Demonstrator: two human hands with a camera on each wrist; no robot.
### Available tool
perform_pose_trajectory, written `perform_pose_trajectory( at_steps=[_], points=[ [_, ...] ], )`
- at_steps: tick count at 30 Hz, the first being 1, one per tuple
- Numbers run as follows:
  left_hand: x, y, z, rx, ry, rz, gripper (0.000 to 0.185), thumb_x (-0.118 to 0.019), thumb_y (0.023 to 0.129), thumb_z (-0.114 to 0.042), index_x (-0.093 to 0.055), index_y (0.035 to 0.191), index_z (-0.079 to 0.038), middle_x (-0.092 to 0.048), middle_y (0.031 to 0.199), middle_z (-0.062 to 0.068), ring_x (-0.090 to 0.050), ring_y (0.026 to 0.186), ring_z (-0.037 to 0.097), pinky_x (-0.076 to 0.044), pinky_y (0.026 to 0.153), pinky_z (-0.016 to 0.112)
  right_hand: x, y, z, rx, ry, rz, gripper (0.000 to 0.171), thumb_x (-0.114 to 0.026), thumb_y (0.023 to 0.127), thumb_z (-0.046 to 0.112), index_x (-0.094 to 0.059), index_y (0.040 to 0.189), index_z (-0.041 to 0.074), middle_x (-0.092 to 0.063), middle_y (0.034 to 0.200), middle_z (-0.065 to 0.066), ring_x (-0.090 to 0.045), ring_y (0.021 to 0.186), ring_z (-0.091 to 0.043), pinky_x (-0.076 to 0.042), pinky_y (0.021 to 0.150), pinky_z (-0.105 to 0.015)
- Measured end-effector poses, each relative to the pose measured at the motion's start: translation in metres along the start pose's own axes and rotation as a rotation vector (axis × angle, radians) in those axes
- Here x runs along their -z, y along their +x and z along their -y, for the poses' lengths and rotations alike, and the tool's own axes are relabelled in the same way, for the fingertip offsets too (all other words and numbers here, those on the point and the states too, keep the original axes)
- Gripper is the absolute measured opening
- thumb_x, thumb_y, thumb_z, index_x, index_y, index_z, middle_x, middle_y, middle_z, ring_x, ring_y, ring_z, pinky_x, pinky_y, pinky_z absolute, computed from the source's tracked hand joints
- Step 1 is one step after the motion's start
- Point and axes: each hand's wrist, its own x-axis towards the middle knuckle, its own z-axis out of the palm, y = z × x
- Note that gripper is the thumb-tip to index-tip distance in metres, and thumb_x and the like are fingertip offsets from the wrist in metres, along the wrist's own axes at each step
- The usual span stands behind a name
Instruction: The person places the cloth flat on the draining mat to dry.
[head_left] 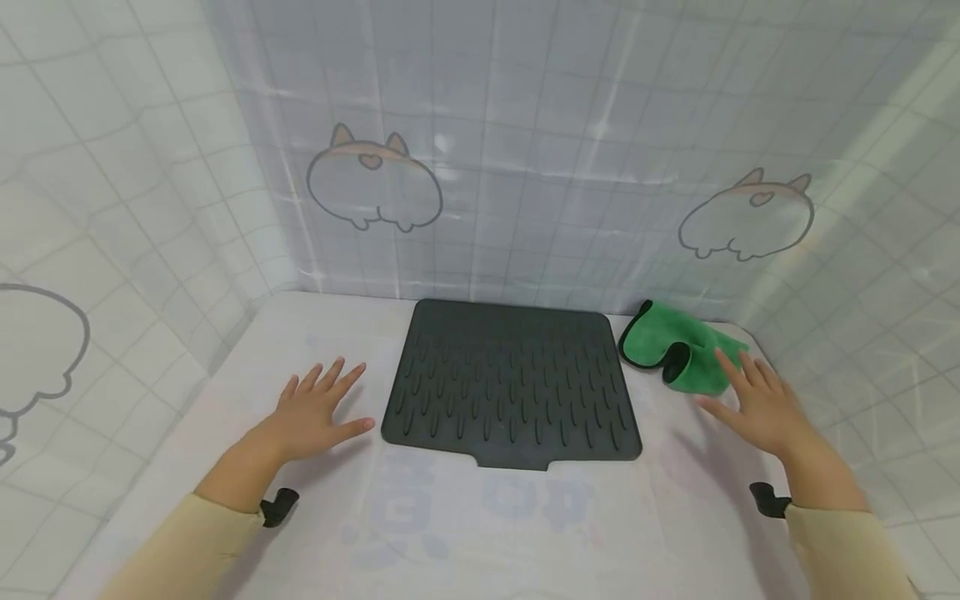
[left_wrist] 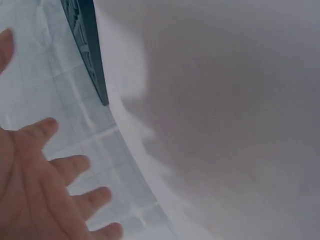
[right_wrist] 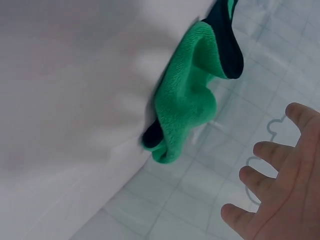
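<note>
A dark grey ridged mat [head_left: 510, 383] with a tab on its near edge lies flat on the white table. Left of it my left hand [head_left: 307, 417] hovers above the surface, fingers spread, holding nothing. In the left wrist view the mat's edge [left_wrist: 92, 60] shows beyond that hand [left_wrist: 35, 185]. To the right of the mat lies a crumpled green cloth [head_left: 686, 346] with black edging. My right hand [head_left: 768, 408] is over the table beside the cloth, fingers spread and grasping nothing. In the right wrist view the folded cloth [right_wrist: 185, 95] is apart from the fingertips [right_wrist: 265, 147].
White gridded sheeting [head_left: 525, 167] with cartoon animal drawings rises behind the table and on both sides. The white table [head_left: 420, 533] bears faint blue prints in front of the mat. Each wrist wears a small black device [head_left: 280, 507] at the sleeve cuff.
</note>
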Motion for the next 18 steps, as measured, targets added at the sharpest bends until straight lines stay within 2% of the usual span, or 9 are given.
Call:
perform_pose_trajectory(
  at_steps=[8,18],
  points=[
    [-0.006,0.002,-0.006,0.002,-0.069,0.073,0.092,-0.059,0.09,-0.067,-0.029,0.158,-0.014,-0.017,0.161,0.03,-0.013,0.142,0.061,-0.006,0.109,0.077,0.003,0.015,0.006,0.01,0.005,-0.003,0.091,-0.049,0.1,0.057,0.0,0.162,0.012,-0.005,0.16,-0.036,-0.008,0.142,-0.062,-0.009,0.101,-0.082],
    [-0.013,0.014,-0.009,-0.039,-0.049,0.085,0.092,-0.062,0.088,-0.068,-0.031,0.158,-0.017,-0.019,0.16,0.03,-0.016,0.142,0.061,-0.009,0.108,0.077,0.003,0.029,0.006,-0.028,0.117,0.056,0.09,-0.045,0.102,0.057,0.006,0.161,0.012,0.005,0.16,-0.036,0.001,0.142,-0.063,-0.008,0.102,-0.082]
  ],
)
